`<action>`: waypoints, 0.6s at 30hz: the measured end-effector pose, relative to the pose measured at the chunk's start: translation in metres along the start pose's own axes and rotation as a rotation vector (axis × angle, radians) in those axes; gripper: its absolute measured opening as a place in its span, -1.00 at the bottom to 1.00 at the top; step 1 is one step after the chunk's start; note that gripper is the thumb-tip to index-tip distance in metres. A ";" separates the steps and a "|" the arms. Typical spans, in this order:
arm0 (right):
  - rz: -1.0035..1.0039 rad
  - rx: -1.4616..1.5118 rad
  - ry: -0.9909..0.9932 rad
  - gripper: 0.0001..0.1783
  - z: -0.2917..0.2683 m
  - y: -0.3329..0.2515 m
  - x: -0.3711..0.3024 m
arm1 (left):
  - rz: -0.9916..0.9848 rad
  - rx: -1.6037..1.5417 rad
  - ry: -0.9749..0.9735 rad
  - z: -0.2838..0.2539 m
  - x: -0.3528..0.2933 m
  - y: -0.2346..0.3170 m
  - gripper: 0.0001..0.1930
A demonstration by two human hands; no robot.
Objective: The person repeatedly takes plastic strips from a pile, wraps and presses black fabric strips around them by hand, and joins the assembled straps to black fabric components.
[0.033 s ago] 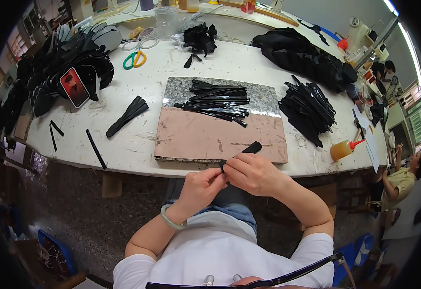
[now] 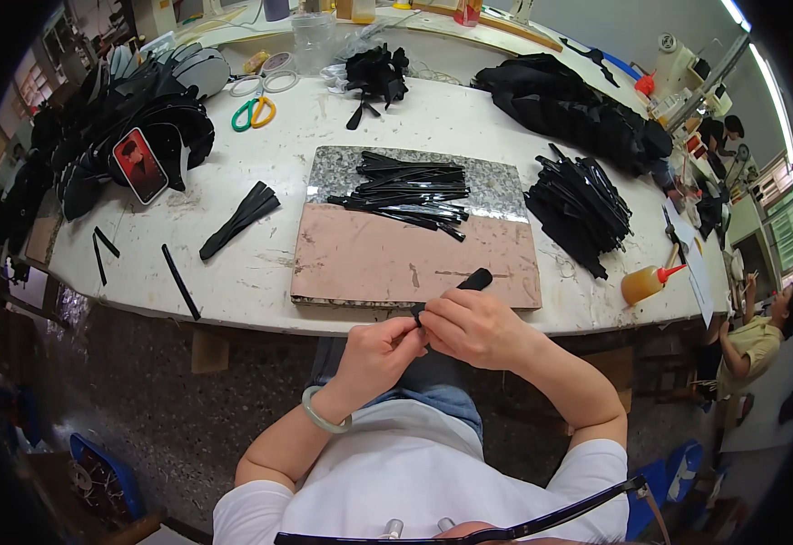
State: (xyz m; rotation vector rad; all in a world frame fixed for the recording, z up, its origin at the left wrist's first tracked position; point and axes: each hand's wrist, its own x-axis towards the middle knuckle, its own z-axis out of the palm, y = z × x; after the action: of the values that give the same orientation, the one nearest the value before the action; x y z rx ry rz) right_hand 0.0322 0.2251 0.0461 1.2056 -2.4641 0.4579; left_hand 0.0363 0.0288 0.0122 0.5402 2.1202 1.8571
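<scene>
Seen from the head camera: one black strip (image 2: 455,292) pinched between both hands just off the near edge of the white worktable (image 2: 260,272). Left hand (image 2: 380,352) closed narrow on the strip's lower end; right hand (image 2: 474,327) wrapped round its middle, the upper end poking out over the near edge of one stone slab (image 2: 396,263), half grey granite, half pink. One heap of black strips (image 2: 405,193) lying on the grey half. A second, bigger heap (image 2: 582,209) just right of the slab. One small bundle of strips (image 2: 240,218) left of it, and three loose strips (image 2: 181,281) nearer the table's left edge. One pair of green-handled scissors (image 2: 253,112) farther back. One orange squeeze bottle (image 2: 646,282) on the right. One pale bangle (image 2: 322,418) on the left wrist.
</scene>
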 end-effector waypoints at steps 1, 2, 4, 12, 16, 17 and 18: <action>0.037 0.102 0.053 -0.78 0.003 0.003 0.000 | -0.017 -0.038 -0.026 -0.002 0.001 0.000 -0.82; 0.029 0.101 0.049 -0.78 0.003 0.004 0.001 | -0.014 -0.041 -0.019 -0.005 0.000 -0.003 -0.82; 0.506 0.422 0.134 -0.85 0.003 0.008 -0.001 | -0.163 -0.398 0.012 -0.010 -0.003 -0.012 -0.82; 1.060 1.311 0.832 -0.83 0.008 0.076 -0.049 | -0.342 -0.653 0.127 -0.040 0.001 -0.028 -0.86; 1.112 1.311 0.925 -0.81 0.009 0.091 -0.066 | -0.321 -0.712 0.198 -0.053 -0.003 -0.028 -0.88; 1.161 1.362 0.990 -0.82 0.008 0.094 -0.066 | -0.321 -0.702 0.213 -0.055 -0.004 -0.026 -0.88; 1.210 1.413 1.056 -0.83 0.009 0.097 -0.068 | -0.319 -0.702 0.214 -0.058 -0.005 -0.028 -0.88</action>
State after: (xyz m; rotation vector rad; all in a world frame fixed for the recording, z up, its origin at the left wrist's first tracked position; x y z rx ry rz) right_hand -0.0083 0.3242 -0.0045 -0.5605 -1.3290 2.4793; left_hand 0.0124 -0.0273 -0.0078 -0.1529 1.3838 2.3307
